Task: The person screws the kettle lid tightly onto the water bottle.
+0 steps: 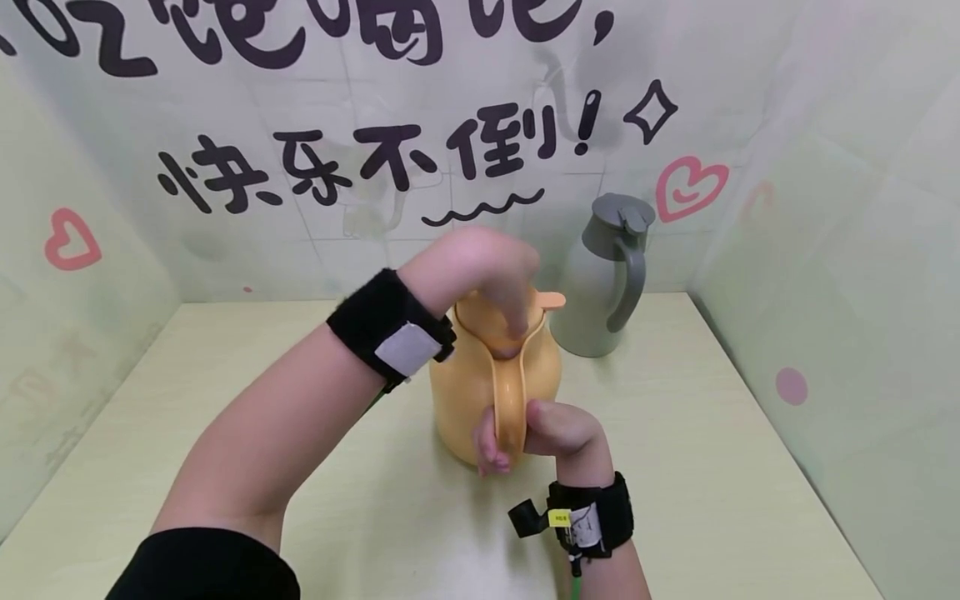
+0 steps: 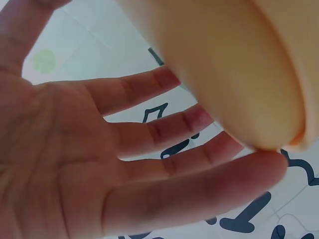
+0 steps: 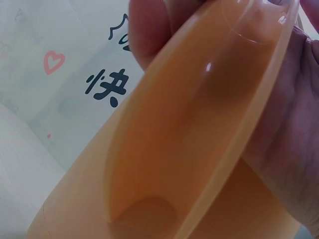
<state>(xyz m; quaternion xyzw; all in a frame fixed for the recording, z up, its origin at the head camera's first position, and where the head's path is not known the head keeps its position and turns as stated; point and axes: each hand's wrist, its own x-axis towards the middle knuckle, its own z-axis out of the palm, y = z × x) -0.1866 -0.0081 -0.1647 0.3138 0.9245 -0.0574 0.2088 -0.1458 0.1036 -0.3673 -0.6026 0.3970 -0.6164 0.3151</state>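
Observation:
An orange-yellow insulated jug (image 1: 459,400) stands upright on the table, its handle (image 1: 511,392) toward me. Around the lower part of that handle, my right hand (image 1: 566,429) is curled, thumb on one side and fingertips showing on the other. My left hand (image 1: 498,271) bends down over the jug's lid (image 1: 480,321) from above. In the left wrist view, its fingers (image 2: 149,132) are spread and fairly straight, their tips touching the lid's edge, with the palm apart from it. The right wrist view shows the handle's hollow inner side (image 3: 164,149) close up, partly covering the right hand (image 3: 284,114).
Behind the jug and to its right stands a grey insulated jug (image 1: 596,283), handle turned toward the right front. The pale wooden table (image 1: 360,500) is bordered by a printed back wall (image 1: 330,108) and side walls.

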